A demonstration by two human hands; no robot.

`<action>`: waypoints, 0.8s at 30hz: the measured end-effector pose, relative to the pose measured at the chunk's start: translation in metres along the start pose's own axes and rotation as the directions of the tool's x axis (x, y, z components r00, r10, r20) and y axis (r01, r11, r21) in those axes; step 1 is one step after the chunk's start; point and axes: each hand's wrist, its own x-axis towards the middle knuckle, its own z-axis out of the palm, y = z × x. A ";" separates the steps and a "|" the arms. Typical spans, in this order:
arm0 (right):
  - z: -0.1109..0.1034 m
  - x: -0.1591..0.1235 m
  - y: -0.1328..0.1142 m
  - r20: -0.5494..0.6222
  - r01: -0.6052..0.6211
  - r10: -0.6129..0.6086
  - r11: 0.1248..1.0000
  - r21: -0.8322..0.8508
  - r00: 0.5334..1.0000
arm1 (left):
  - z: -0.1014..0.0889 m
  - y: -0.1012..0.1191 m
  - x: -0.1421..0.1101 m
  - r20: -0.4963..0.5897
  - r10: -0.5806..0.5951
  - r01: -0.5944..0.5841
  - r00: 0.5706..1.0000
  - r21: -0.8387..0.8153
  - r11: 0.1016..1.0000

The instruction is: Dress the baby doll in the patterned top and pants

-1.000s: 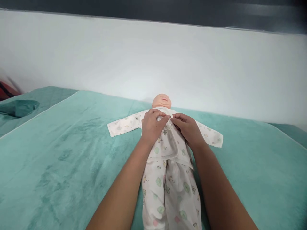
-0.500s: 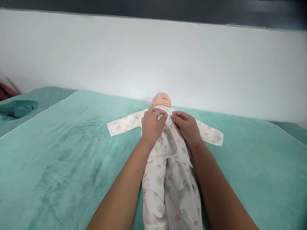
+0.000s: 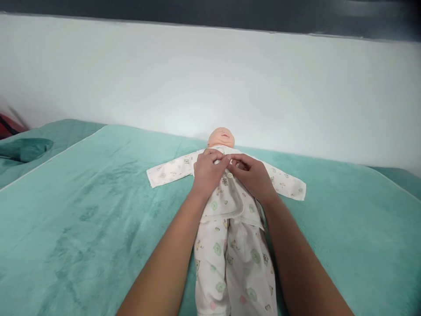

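The doll (image 3: pixel 221 137) lies on its back at the centre of the frame, its head toward the top, against the foot of the white wall (image 3: pixel 210 79). It wears a white shirt (image 3: pixel 226 204) and matching pants (image 3: pixel 212 259), dotted with small green, pink and yellow figures. The 2 sleeves (image 3: pixel 171 172) stretch outward, 1 toward the left of the frame and 1 toward the right, flat on the green sheet (image 3: pixel 98 219). The pants run down to the bottom edge of the frame.

The left hand (image 3: pixel 208 173) rests over the chest, left of centre, its thumb and forefinger pinching the shirt just below the neck. The right hand (image 3: pixel 253 175) meets it from the right, thumb and forefinger also pinching the shirt there, the other fingers curled behind. The 2 sets of fingertips are close together or touching; exactly which bit of cloth each pinches is hidden. A small white tab (image 3: pixel 230 176) sits on the shirt front just below the fingertips. The forearms enter from the bottom of the frame, on either side of the pants.

A dark band (image 3: pixel 210 15) crosses the top of the frame. Something red (image 3: pixel 9 127) shows at the left edge.
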 end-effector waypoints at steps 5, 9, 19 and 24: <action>-0.001 0.000 0.004 0.015 -0.027 0.025 0.987 0.158 1.000 | -0.003 0.000 0.000 0.015 -0.078 0.080 0.997 -0.130 0.988; 0.001 0.001 0.007 -0.041 -0.026 0.034 0.983 0.182 0.999 | -0.002 -0.001 0.000 0.029 -0.073 0.076 0.997 -0.130 0.989; 0.007 -0.020 0.006 -0.239 0.011 -0.015 1.000 -0.015 0.971 | -0.007 -0.007 -0.035 -0.058 0.130 -0.136 0.990 -0.125 0.983; 0.008 -0.052 -0.001 -0.145 0.038 -0.081 0.960 -0.277 0.986 | -0.019 -0.008 -0.064 0.046 0.175 -0.168 0.984 -0.119 0.979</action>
